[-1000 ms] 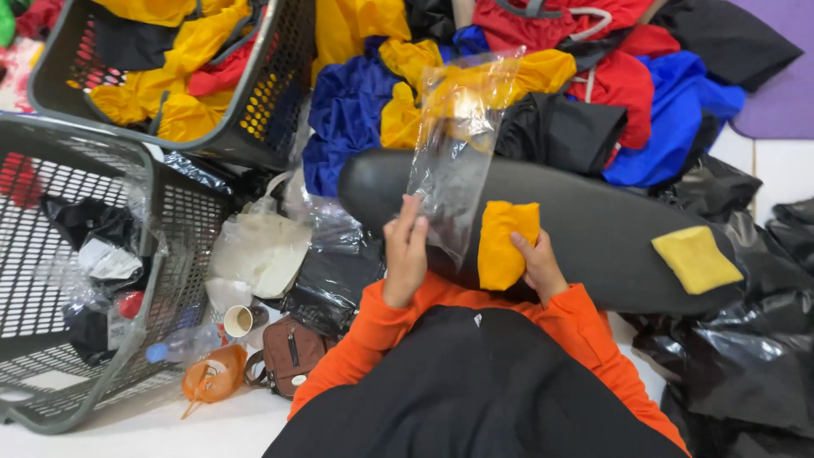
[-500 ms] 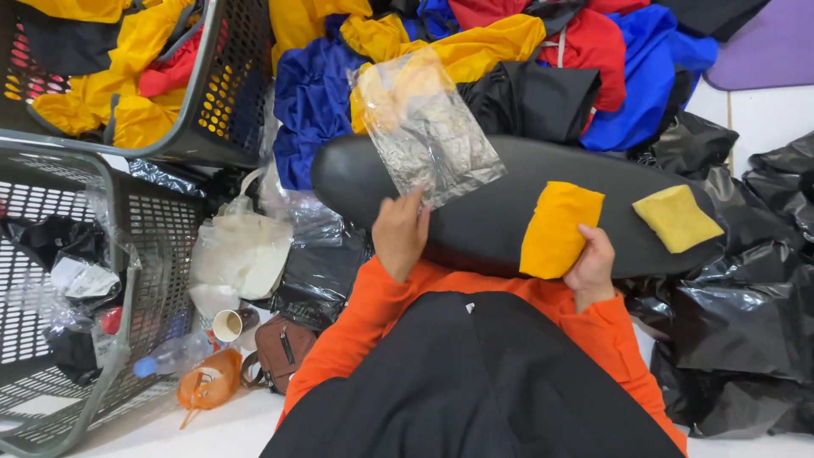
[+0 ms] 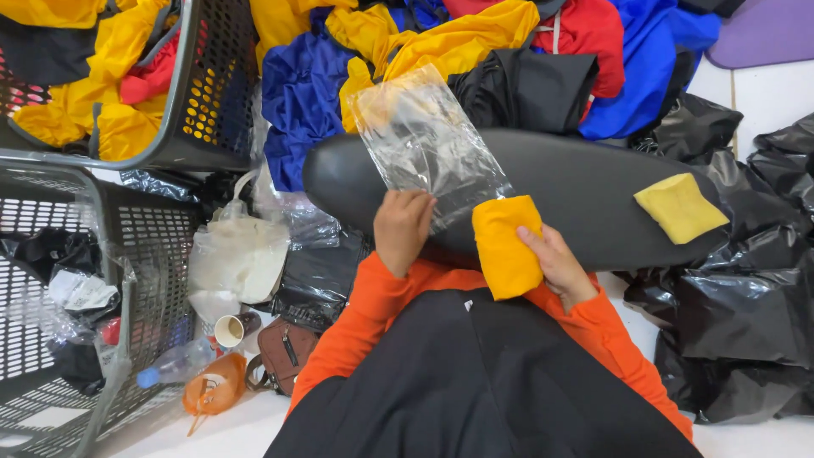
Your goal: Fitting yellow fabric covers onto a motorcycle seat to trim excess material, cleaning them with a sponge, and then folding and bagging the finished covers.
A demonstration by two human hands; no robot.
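Note:
My left hand pinches the lower edge of a clear plastic bag that lies tilted up and to the left over a long black board. My right hand grips a folded orange-yellow cloth and holds its top end at the bag's lower right corner. Whether the cloth is inside the bag I cannot tell. A second folded yellow cloth rests on the right end of the board. Both sleeves are orange.
Two dark mesh baskets, upper one with yellow and red garments, lower one with scraps, stand at left. A heap of blue, yellow, red and black garments lies behind the board. Black plastic bags pile at right. A brown pouch lies near my lap.
The clear bag has come down from upright to lie across the board. My right hand has brought the orange-yellow cloth leftward to the bag's lower corner.

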